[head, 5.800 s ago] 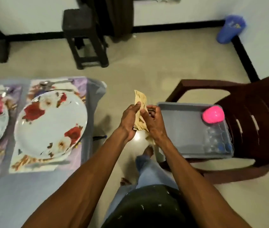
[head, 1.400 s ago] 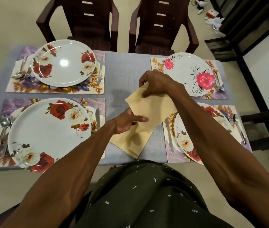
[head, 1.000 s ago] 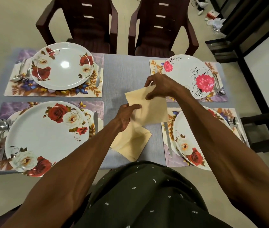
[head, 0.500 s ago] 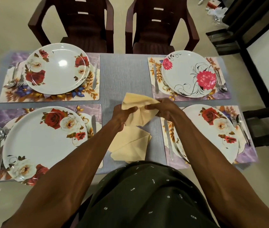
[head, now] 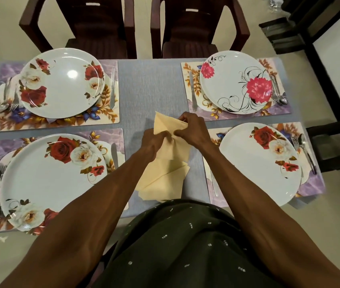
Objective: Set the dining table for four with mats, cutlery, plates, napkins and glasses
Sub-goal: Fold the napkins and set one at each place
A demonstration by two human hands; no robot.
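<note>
A pale yellow napkin (head: 166, 125) is held over the middle of the table, folded between both hands. My left hand (head: 154, 141) pinches its lower left part and my right hand (head: 192, 129) pinches its right edge. Under them a stack of more yellow napkins (head: 163, 181) lies on the grey table runner (head: 150, 84). On the floral mats sit a far left plate (head: 62, 83), a far right plate (head: 236, 82), a near left plate (head: 48, 179) and a near right plate (head: 258, 161), each with cutlery beside it.
Two dark brown chairs (head: 94, 23) (head: 198, 23) stand at the table's far side. Dark furniture (head: 331, 142) stands close to the right edge of the table. A knife (head: 212, 179) lies left of the near right plate.
I turned from the chair with the grey tray to the table. The napkin stack was set down; in the last second both hands drew one napkin closer together, folding it.
</note>
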